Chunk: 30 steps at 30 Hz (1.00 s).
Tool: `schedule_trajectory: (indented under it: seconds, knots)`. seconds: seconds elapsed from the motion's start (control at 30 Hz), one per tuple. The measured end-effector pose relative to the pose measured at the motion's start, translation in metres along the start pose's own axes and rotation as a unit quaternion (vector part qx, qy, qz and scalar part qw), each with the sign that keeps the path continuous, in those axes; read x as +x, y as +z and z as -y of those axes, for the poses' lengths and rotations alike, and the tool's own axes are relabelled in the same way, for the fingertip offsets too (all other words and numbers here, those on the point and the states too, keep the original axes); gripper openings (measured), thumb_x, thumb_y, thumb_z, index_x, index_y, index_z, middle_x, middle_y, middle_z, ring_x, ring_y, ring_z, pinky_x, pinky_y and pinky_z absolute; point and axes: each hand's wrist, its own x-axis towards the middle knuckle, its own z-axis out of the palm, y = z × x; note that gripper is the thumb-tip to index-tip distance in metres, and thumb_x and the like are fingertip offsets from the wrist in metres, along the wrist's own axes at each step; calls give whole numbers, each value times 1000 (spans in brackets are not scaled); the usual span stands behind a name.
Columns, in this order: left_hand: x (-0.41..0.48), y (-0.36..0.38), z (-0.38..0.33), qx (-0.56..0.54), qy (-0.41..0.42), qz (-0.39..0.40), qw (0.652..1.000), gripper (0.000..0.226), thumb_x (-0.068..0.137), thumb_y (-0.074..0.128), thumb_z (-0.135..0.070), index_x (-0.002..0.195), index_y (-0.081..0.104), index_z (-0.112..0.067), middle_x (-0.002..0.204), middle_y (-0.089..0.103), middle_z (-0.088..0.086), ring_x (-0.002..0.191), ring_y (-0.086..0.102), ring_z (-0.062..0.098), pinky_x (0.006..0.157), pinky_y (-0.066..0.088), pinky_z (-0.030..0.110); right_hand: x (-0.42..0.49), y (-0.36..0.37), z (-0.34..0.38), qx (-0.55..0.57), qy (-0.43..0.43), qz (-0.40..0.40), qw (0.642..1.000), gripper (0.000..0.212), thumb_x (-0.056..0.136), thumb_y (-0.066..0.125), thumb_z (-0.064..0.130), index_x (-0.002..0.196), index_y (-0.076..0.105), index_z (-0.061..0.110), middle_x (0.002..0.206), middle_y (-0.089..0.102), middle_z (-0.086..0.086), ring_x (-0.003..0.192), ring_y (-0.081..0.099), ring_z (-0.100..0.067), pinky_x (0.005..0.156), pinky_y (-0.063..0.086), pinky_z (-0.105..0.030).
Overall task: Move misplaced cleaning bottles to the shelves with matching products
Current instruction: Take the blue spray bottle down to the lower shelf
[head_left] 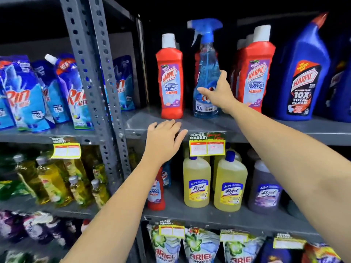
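A clear blue spray bottle (206, 73) with a blue trigger head stands on the grey upper shelf (199, 124), between red Harpic bathroom cleaner bottles (171, 78). My right hand (218, 92) wraps around the spray bottle's lower right side, thumb across its label. More red Harpic bottles (254, 71) stand just right of it. My left hand (164, 139) rests flat on the shelf's front edge, fingers apart, holding nothing. On the shelf below, a red Harpic bottle (155, 190) stands partly hidden behind my left forearm.
Large blue Harpic bottles (302, 73) fill the upper shelf's right end. Yellow Lizol bottles (229, 183) and a purple one (266, 188) stand below. Rin pouches (24, 95) sit left of the grey upright post (95, 73). Ariel pouches (201, 247) line the bottom.
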Motion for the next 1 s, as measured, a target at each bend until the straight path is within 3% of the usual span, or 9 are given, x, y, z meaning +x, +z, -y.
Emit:
schedule_trajectory:
  seconds: [0.1,0.2,0.3,0.37,0.53,0.67,0.77,0.87,1.0]
  knots:
    - [1,-2,1,-2,11,-5,1000,42,97,39,-45,107,67,-15,110,70,6,103,64,24,85,39,43,-14,3,2,-4,-25,-34,999,81,84,75,16,145,21,9,133,51,-2,104,55,-13,93,44,-23]
    - [1,1,4,-8,16,-7,1000,42,97,39,-45,107,67,-15,110,70,7,102,63,25,85,38,42,-30,3,9,0,-54,-57,997,84,81,77,19,144,22,8,139,50,-7,116,58,-18,102,49,-36]
    - [-2,-1,2,-20,-5,21,1000,50,98,32,-48,120,63,-16,126,64,8,119,54,27,103,28,52,-52,-4,31,17,-88,-64,994,79,85,73,14,142,21,3,134,49,-6,114,55,-12,90,45,-7]
    - [-12,-5,0,-23,-10,28,999,53,99,28,-50,134,53,-18,142,51,6,135,38,26,111,13,59,-72,-12,49,45,-125,-83,988,72,85,72,13,137,24,1,130,52,-9,114,55,-14,86,40,-2]
    - [-86,-5,-4,-59,-18,7,998,53,100,41,-40,147,36,-17,159,20,8,147,9,24,115,5,56,-140,-24,65,97,-151,-26,983,60,86,70,21,127,29,9,129,56,-7,120,58,-11,107,45,-34]
    - [-168,34,-6,-86,-11,141,986,51,100,36,-43,144,41,-17,158,22,6,146,9,23,115,14,53,-201,-5,35,124,-116,25,985,64,83,73,14,131,31,6,122,56,6,116,58,-6,105,45,-30]
    - [-214,69,-7,-107,8,284,953,60,101,19,-53,143,41,-17,154,32,6,145,10,20,108,29,59,-236,22,-10,139,-58,56,987,64,78,75,13,127,34,17,119,56,14,112,58,1,100,45,-22]
    - [-232,94,-9,-96,-1,417,904,66,98,14,-57,150,24,-17,160,15,4,146,0,22,116,16,51,-262,49,-61,137,16,74,988,68,79,77,8,131,34,13,119,54,15,109,55,12,94,42,-12]
    - [-241,117,-11,-70,-15,498,864,79,90,-2,-67,152,13,-20,162,1,2,146,4,23,117,14,41,-279,77,-126,102,100,75,987,70,80,78,14,132,31,18,125,52,5,117,54,-6,99,45,-21]
